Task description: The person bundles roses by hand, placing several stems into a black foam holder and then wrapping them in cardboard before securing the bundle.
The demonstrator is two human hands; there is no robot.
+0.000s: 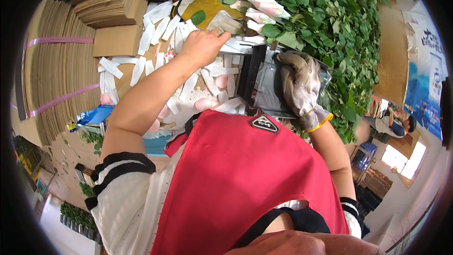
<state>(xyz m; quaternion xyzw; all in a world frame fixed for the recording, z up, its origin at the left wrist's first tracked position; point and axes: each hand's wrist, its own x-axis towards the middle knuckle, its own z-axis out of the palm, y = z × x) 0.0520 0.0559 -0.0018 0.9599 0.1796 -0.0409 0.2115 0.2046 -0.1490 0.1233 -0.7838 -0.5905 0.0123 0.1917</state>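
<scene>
My left hand (207, 47) is bare, its fingers curled and its thumb pointing right, beside a pale metal-looking piece (238, 46). Whether it grips that piece is hidden. My right hand (300, 81) wears a soiled grey work glove with a yellow-edged cuff. It lies bent over clear plastic film (267, 88) at a black holder (249, 74); its grip cannot be made out. White foam mesh sleeves (187, 86) are scattered below and left of my left hand. Above it lies a yellow and white work glove (203, 7) with a leaf on it.
Leafy flower stems (329, 17) are piled at the upper right, their heads in white mesh sleeves (270, 6). Stacks of flat cardboard (60, 63), tied with pink strap, stand at the left. Another person (393, 125) is in the right background, near a window.
</scene>
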